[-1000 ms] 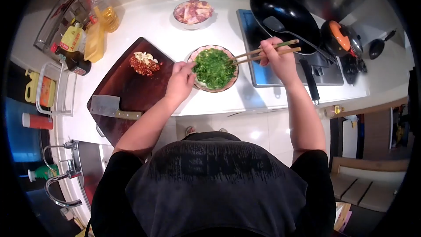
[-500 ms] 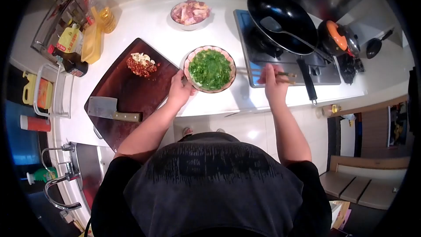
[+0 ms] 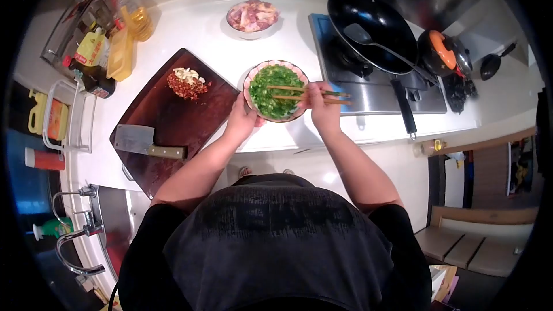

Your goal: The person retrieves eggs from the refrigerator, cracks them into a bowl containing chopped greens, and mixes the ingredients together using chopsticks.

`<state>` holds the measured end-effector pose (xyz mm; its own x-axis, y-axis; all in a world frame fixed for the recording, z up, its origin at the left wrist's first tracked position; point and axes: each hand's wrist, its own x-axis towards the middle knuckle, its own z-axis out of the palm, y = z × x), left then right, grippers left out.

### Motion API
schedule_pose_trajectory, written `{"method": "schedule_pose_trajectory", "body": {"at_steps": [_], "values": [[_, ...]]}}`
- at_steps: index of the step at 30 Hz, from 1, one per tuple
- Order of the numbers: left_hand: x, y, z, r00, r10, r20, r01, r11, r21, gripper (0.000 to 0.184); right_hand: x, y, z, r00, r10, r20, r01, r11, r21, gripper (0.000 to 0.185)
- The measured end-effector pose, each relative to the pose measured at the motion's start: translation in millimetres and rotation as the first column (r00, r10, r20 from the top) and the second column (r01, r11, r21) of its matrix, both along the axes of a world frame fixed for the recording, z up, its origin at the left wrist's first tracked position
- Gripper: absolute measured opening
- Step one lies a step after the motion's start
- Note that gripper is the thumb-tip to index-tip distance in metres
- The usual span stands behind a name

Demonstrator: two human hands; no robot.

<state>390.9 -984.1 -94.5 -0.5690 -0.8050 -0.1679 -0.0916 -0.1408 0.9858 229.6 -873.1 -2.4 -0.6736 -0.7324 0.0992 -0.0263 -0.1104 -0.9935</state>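
A bowl [image 3: 246, 93] of chopped green vegetables [image 3: 271, 80] stands on the white counter. My left hand [image 3: 242, 120] grips its near left rim, the thumb on the edge. In my right hand [image 3: 321, 108] is a pair of chopsticks [image 3: 334, 102], closed in my fingers at the bowl's right side. Their tips point left and lie over the greens; I cannot tell how deep they reach. Left of the bowl is a dark cutting board [image 3: 201, 121] with chopped red chili [image 3: 185, 86], pale chopped garlic [image 3: 188, 74] and a cleaver [image 3: 137, 138].
Behind the bowl stands a bowl of raw meat pieces [image 3: 252, 16]. To the right, a black wok [image 3: 377, 20] with a spatula [image 3: 360, 34] rests on the stove [image 3: 368, 101], its handle [image 3: 404, 109] jutting toward me. Bottles [image 3: 92, 78] line the left; a faucet [image 3: 78, 253] is at lower left.
My right hand has moved left from beside the stove to the bowl, bringing the chopsticks over the greens. My left hand keeps its hold on the rim.
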Motion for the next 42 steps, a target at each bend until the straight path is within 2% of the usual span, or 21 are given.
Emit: {"method": "schedule_pose_trajectory", "body": {"at_steps": [1, 2, 4, 6, 8, 10, 11, 14, 15, 19, 22, 25, 28, 32, 36, 37, 40, 42], "values": [[2, 4, 10, 1.000, 0.006, -0.023, -0.004, 0.997, 0.074, 0.051, -7, -3, -5, 0.999, 0.035, -0.040, -0.033, 0.998, 0.052, 0.022], [3, 2, 10, 1.000, -0.006, 0.005, 0.006, 0.999, 0.038, 0.051, -14, -6, -6, 0.994, 0.072, -0.079, -0.064, 0.993, 0.102, 0.021], [3, -2, 6, 0.998, -0.021, 0.056, 0.022, 0.999, -0.032, 0.051, -34, -6, 16, 0.965, 0.090, -0.248, -0.074, 0.994, 0.075, 0.023], [2, -8, -17, 0.997, -0.023, 0.071, 0.031, 0.994, -0.106, 0.052, -49, -3, 53, 0.965, 0.081, -0.251, -0.059, 0.994, 0.094, 0.024], [3, -6, -13, 0.998, -0.024, 0.055, 0.028, 0.997, -0.071, 0.052, -69, -7, 69, 0.975, 0.078, -0.207, -0.066, 0.996, 0.065, 0.024], [4, 10, 22, 1.000, -0.017, 0.001, 0.017, 0.997, 0.075, 0.051, -89, -18, 54, 0.962, 0.043, -0.269, -0.020, 0.996, 0.088, 0.023], [4, 13, 24, 1.000, -0.010, 0.003, 0.009, 0.995, 0.095, 0.050, -97, -24, 41, 0.954, 0.025, -0.300, 0.005, 0.995, 0.098, 0.023], [4, 16, 30, 1.000, -0.001, 0.006, 0.000, 0.990, 0.138, 0.049, -96, -37, -5, 0.995, 0.077, 0.057, -0.081, 0.994, 0.072, 0.022], [4, 15, 33, 1.000, -0.008, 0.005, 0.008, 0.990, 0.142, 0.048, -94, -38, -10, 0.994, 0.047, 0.096, -0.051, 0.998, 0.038, 0.024], [6, 8, 23, 0.999, -0.013, 0.052, 0.008, 0.997, 0.082, 0.047, -79, -28, 17, 0.976, 0.023, -0.215, -0.019, 1.000, 0.019, 0.025], [4, 8, 24, 0.999, -0.004, 0.043, 0.002, 0.999, 0.034, 0.046, -80, -21, 30, 0.953, 0.093, -0.290, -0.087, 0.996, 0.032, 0.026], [3, 9, 29, 0.999, -0.012, 0.049, 0.009, 0.998, 0.055, 0.047, -98, -29, 4, 0.988, 0.072, -0.137, -0.070, 0.997, 0.021, 0.025], [3, 8, 39, 0.998, -0.040, 0.042, 0.036, 0.994, 0.099, 0.043, -88, -45, -22, 0.977, -0.011, 0.211, 0.003, 0.999, 0.036, 0.024], [3, 9, 41, 1.000, -0.007, 0.014, 0.006, 0.995, 0.098, 0.042, -86, -40, -16, 0.963, 0.063, 0.264, -0.073, 0.997, 0.026, 0.027], [2, 7, 40, 1.000, -0.026, 0.008, 0.025, 0.993, 0.114, 0.041, -80, -23, 18, 0.955, 0.276, 0.105, -0.285, 0.955, 0.078, 0.029], [1, 5, 38, 1.000, -0.025, 0.016, 0.023, 0.994, 0.105, 0.042, -74, -20, 24, 0.948, 0.286, 0.137, -0.299, 0.950, 0.087, 0.025], [1, 6, 41, 1.000, -0.023, 0.006, 0.022, 0.996, 0.090, 0.042, -58, -11, 10, 0.943, 0.329, 0.051, -0.333, 0.924, 0.188, 0.021], [0, 6, 42, 1.000, -0.022, 0.010, 0.020, 0.995, 0.097, 0.043, -58, -12, 14, 0.951, 0.301, -0.065, -0.290, 0.946, 0.144, 0.019]]}}
